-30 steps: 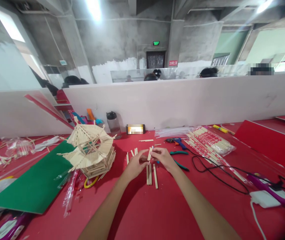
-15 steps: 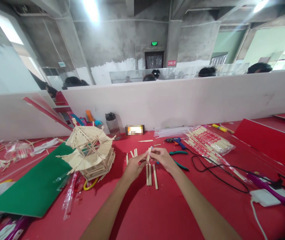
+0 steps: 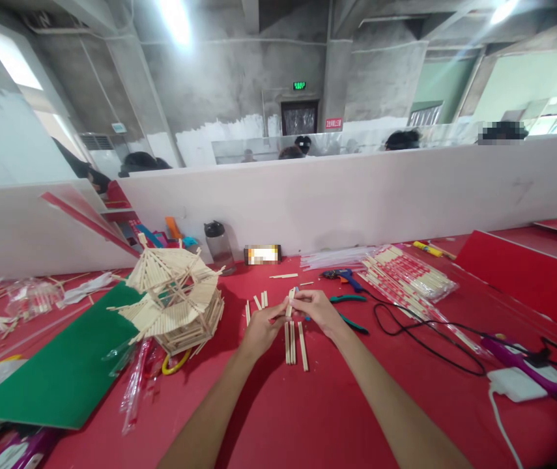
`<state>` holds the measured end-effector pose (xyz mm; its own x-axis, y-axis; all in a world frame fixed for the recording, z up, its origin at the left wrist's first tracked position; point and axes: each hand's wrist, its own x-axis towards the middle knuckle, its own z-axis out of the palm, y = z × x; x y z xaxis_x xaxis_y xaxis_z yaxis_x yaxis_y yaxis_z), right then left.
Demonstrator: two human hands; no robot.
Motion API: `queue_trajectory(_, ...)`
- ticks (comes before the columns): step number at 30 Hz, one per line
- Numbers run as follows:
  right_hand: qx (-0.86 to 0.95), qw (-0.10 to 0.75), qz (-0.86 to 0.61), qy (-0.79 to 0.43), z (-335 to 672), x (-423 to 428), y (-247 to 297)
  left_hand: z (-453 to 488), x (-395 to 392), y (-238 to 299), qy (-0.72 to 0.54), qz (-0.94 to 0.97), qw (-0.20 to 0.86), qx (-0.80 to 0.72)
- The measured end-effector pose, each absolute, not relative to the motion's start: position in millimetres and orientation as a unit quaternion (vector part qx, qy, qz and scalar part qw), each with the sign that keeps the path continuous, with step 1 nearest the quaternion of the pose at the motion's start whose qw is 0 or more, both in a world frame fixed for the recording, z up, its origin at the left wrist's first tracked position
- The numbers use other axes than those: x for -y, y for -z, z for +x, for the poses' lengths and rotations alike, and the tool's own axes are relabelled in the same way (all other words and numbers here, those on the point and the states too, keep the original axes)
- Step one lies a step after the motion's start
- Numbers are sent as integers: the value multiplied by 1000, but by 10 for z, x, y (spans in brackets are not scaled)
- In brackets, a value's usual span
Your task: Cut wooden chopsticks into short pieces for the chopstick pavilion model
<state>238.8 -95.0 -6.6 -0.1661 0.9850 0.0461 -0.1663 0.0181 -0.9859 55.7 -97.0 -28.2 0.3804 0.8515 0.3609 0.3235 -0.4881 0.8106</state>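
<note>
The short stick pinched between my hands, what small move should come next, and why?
Probably lower it to lie beside the row of sticks. The left hand and right hand both pinch the short stick near upright, right above that row on the red table, so this looks like the shortest move.

Red table (image 3: 307,417) with sticks (image 3: 302,345), green board (image 3: 58,378)

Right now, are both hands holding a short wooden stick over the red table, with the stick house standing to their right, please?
Not quite: the stick house stands to their left, as the head view shows. The left hand and right hand do hold a short wooden stick over the red table.
</note>
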Motion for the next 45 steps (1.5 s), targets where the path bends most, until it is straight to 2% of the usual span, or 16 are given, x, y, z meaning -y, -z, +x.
queue_trajectory(7,499,508,-403,-575,2385,952,56,571,972,302,-400,776,317,-372)
queue_trajectory(15,533,479,-401,-571,2419,966,-19,511,1077,55,-399,810,212,-373)
queue_trajectory(21,572,442,-389,-571,2406,987,-14,445,1116,-7,-348,833,247,-352)
queue_trajectory(45,544,436,-394,-599,2453,999,-10,483,1079,78,-372,831,235,-339)
